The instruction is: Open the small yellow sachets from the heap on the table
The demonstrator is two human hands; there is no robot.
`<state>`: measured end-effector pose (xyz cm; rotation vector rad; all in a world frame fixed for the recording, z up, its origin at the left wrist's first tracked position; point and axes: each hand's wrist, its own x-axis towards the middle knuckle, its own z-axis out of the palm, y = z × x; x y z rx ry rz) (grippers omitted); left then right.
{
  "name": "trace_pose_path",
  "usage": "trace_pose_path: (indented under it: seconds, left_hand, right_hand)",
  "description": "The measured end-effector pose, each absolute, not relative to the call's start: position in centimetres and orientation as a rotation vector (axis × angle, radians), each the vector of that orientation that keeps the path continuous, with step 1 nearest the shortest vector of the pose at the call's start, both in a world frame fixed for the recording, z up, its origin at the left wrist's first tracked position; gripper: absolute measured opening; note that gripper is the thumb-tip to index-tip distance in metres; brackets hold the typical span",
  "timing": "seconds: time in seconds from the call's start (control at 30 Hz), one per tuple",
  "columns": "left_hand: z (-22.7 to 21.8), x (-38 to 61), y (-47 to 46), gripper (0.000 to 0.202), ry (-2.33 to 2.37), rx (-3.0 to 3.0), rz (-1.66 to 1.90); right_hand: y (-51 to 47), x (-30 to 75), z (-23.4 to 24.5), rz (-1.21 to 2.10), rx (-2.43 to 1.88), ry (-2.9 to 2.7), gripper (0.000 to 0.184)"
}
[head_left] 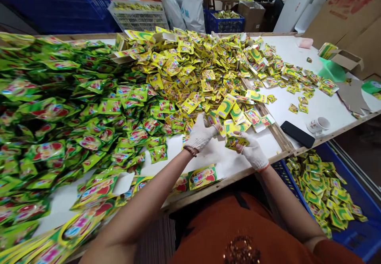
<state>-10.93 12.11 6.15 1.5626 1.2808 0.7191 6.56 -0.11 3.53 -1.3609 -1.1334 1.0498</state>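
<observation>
Right hand (253, 151) grips a yellow packet (234, 141) near the left hand (200, 134), whose grip I cannot tell.

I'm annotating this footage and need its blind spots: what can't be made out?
In the head view:
Yellow pack in the right hand: underside, turned away.
Green packets: small print, too small and blurred.
Lower-right blue crate: floor, buried under yellow packets.
Upper-left blue container: top, cut off by the edge.

Packets (49, 111) heaped on the table (214, 153) before me and to my left, phone (297, 134) and cup (317, 125) right, crate (364, 230) below them, sacks (193, 12) beyond.
</observation>
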Motion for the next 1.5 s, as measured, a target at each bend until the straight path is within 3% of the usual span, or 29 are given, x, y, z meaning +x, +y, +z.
trace_pose_path:
  seconds: [0.17,0.3,0.4,0.57,0.63,0.77,1.0,1.07,1.2,1.3,1.5]
  left_hand:
    - [5.3,-12.6,9.7,0.067,1.137,1.084,0.718]
    - [5.1,-14.8,8.7,0.071,1.377,1.839,0.721]
    - [5.4,-15.9,8.6,0.079,1.157,2.563,0.593]
    - [5.2,-15.7,8.7,0.039,0.987,2.735,0.255]
    - [5.0,-15.5,8.5,0.043,1.053,2.698,0.272]
    - [5.1,-15.4,7.6,0.053,1.147,2.673,0.331]
    - [4.7,-14.5,6.6,0.035,1.1,2.779,0.285]
    - [4.7,-14.6,6.7,0.037,1.143,2.762,0.299]
    - [5.4,-14.7,6.8,0.041,1.127,2.762,0.317]
    - [6.0,-14.3,6.9,0.043,1.084,2.765,0.305]
    - [6.5,-14.2,6.9,0.045,1.15,2.66,0.325]
  right_hand:
    - [0.8,3.5,2.8,0.976,-1.386,-1.217,0.037]
    - [1.4,3.6,2.9,1.155,-1.42,-1.0,0.053]
    - [1.3,4.5,3.6,1.355,-1.351,-0.953,0.062]
    - [1.0,4.8,4.2,1.386,-1.352,-0.939,0.067]
    - [0.9,5.0,4.1,1.332,-1.444,-0.972,0.069]
    - [1.2,5.7,4.5,1.271,-1.649,-1.208,0.057]
    - [2.4,5.3,6.5,0.88,-1.765,-1.723,0.017]
    - [2.3,5.0,6.7,0.856,-1.783,-1.66,0.018]
    - [2.1,5.0,6.7,1.112,-1.755,-1.449,0.024]
    - [2.1,5.1,6.8,0.961,-1.775,-1.577,0.014]
    - [2.2,4.5,6.9,0.975,-1.71,-1.405,0.022]
